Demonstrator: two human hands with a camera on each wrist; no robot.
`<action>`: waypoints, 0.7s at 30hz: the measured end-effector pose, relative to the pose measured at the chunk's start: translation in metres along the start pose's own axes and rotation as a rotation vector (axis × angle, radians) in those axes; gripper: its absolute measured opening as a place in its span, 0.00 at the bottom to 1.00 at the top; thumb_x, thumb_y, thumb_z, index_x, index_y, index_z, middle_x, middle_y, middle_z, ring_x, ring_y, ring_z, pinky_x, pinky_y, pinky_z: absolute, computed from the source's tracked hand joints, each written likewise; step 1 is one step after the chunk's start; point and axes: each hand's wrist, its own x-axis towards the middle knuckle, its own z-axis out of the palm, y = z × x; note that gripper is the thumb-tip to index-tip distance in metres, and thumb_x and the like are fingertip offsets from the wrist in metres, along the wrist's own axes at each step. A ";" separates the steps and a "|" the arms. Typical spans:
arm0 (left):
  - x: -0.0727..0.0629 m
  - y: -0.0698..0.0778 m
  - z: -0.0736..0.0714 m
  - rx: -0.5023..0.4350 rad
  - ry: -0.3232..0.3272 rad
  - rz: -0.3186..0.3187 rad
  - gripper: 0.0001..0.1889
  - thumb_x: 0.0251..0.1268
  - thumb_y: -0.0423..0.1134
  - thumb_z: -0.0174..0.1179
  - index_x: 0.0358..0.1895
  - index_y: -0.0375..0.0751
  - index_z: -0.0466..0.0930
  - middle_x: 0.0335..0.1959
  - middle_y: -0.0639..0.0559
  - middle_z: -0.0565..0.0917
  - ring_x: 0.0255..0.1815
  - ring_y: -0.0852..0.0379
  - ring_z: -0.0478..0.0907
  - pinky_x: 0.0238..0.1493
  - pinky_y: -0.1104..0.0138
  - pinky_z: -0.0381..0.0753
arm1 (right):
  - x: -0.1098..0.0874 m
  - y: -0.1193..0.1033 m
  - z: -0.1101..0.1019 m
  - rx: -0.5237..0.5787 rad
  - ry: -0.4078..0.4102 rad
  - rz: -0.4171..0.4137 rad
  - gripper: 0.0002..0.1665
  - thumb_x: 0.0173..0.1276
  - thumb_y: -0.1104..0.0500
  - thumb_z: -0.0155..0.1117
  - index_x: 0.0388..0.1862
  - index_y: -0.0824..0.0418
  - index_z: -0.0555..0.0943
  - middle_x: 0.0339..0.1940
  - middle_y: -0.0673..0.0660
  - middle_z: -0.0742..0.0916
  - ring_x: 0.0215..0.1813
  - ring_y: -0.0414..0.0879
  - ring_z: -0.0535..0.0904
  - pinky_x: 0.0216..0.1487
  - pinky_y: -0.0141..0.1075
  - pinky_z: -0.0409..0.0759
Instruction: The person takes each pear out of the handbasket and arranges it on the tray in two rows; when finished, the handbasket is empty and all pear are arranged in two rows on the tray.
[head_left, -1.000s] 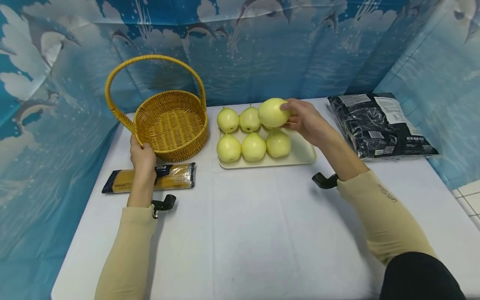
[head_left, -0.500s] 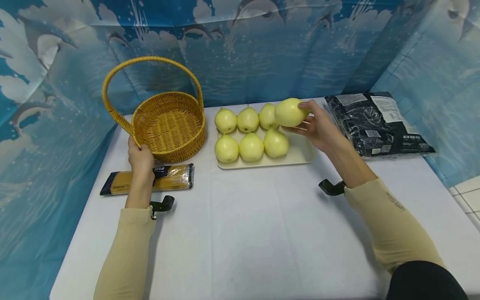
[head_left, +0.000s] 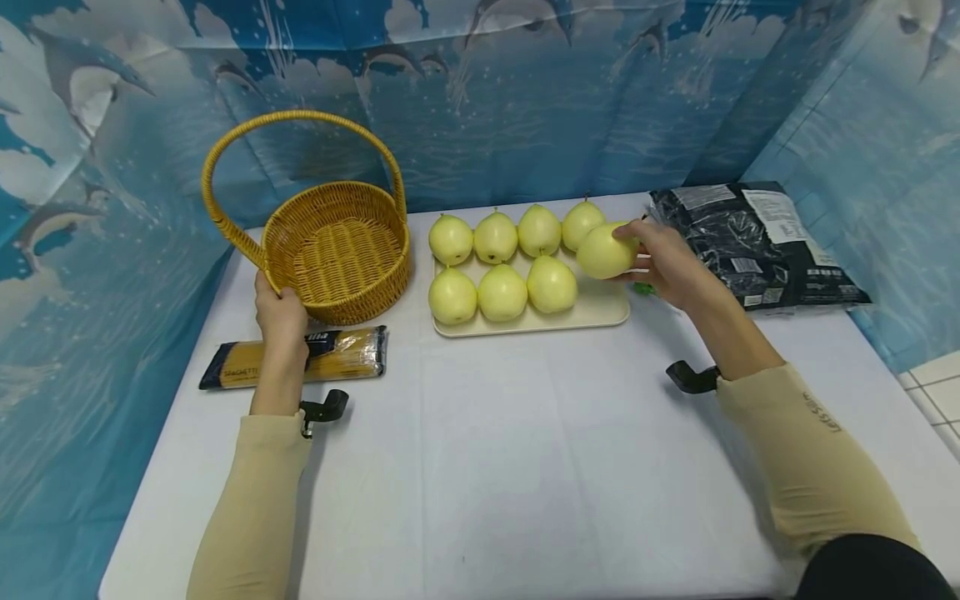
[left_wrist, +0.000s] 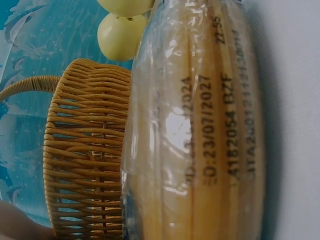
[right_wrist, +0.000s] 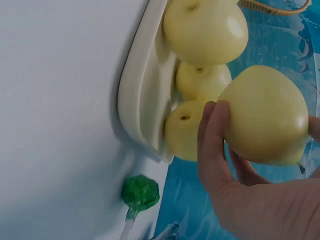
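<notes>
My left hand holds the left side of a yellow wicker basket where its tall arched handle joins the rim. In the left wrist view, only part of that hand shows at the lower left, against the basket's woven wall. My right hand grips a pale yellow-green pear between thumb and fingers, over the right end of a cream tray. Several more pears sit on the tray in two rows. In the right wrist view, the held pear has its stem pointing down to the right.
A pack of spaghetti lies under my left wrist, in front of the basket. At the back right rests a black plastic package. A green-wrapped lollipop lies by the tray's right end. A blue dolphin-print curtain hangs behind the table.
My right hand has carried the pear rightward from above the back row, then lower toward the tray's front right. Back-row pears it covered now show. The left hand stays on the basket.
</notes>
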 end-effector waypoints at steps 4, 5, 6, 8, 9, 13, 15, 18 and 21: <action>-0.001 0.000 0.000 0.001 0.003 0.008 0.33 0.89 0.40 0.29 0.88 0.57 0.28 0.89 0.54 0.39 0.88 0.57 0.40 0.85 0.64 0.47 | 0.002 0.004 -0.006 -0.248 0.009 0.010 0.47 0.79 0.38 0.52 0.86 0.63 0.57 0.80 0.62 0.64 0.58 0.43 0.77 0.56 0.35 0.85; -0.001 0.000 0.000 0.003 0.005 0.008 0.33 0.89 0.40 0.29 0.88 0.56 0.28 0.89 0.54 0.39 0.88 0.57 0.40 0.85 0.65 0.47 | 0.003 0.005 -0.007 -0.302 0.009 0.009 0.47 0.79 0.37 0.51 0.86 0.63 0.58 0.81 0.64 0.64 0.59 0.45 0.76 0.56 0.36 0.85; -0.001 0.000 0.000 0.005 0.006 0.009 0.33 0.89 0.40 0.29 0.88 0.56 0.28 0.89 0.54 0.40 0.88 0.57 0.40 0.85 0.65 0.48 | 0.003 0.006 -0.008 -0.360 0.009 0.008 0.47 0.79 0.36 0.51 0.85 0.63 0.60 0.81 0.65 0.65 0.59 0.47 0.75 0.56 0.38 0.85; -0.001 0.000 0.000 0.010 0.007 0.009 0.33 0.89 0.41 0.29 0.88 0.56 0.28 0.89 0.54 0.40 0.88 0.57 0.40 0.84 0.65 0.48 | 0.004 0.008 -0.008 -0.479 0.009 0.002 0.47 0.78 0.35 0.51 0.84 0.62 0.63 0.79 0.67 0.68 0.60 0.51 0.76 0.56 0.41 0.85; -0.002 0.000 0.000 0.011 0.008 0.011 0.33 0.89 0.41 0.29 0.88 0.56 0.29 0.89 0.54 0.40 0.88 0.57 0.40 0.84 0.65 0.48 | 0.005 0.009 -0.008 -0.535 0.008 -0.002 0.47 0.78 0.34 0.51 0.84 0.62 0.64 0.77 0.68 0.71 0.61 0.53 0.77 0.55 0.42 0.85; -0.001 0.000 0.001 0.002 0.002 0.026 0.33 0.89 0.41 0.29 0.88 0.58 0.30 0.89 0.54 0.42 0.88 0.57 0.42 0.84 0.64 0.49 | 0.005 0.012 -0.004 -0.674 -0.018 -0.024 0.46 0.79 0.33 0.51 0.80 0.64 0.70 0.73 0.68 0.76 0.62 0.58 0.79 0.54 0.45 0.86; -0.001 -0.001 0.001 -0.008 -0.002 0.033 0.33 0.89 0.40 0.29 0.88 0.58 0.31 0.89 0.54 0.43 0.88 0.57 0.43 0.84 0.64 0.49 | 0.005 0.013 -0.001 -0.699 -0.023 -0.041 0.44 0.79 0.33 0.52 0.76 0.65 0.74 0.70 0.68 0.78 0.59 0.57 0.80 0.51 0.45 0.87; 0.000 -0.001 0.001 -0.013 -0.006 0.030 0.33 0.89 0.40 0.29 0.88 0.58 0.30 0.89 0.54 0.43 0.88 0.57 0.42 0.84 0.64 0.49 | 0.005 0.014 0.002 -0.733 -0.027 -0.069 0.41 0.78 0.33 0.53 0.69 0.65 0.80 0.62 0.66 0.83 0.53 0.54 0.82 0.48 0.44 0.87; 0.000 -0.001 0.000 -0.011 -0.008 0.025 0.33 0.89 0.41 0.29 0.88 0.58 0.29 0.89 0.54 0.42 0.88 0.56 0.42 0.84 0.63 0.49 | 0.006 0.015 0.004 -0.785 -0.019 -0.090 0.38 0.77 0.33 0.52 0.61 0.64 0.84 0.55 0.64 0.85 0.47 0.51 0.83 0.44 0.43 0.86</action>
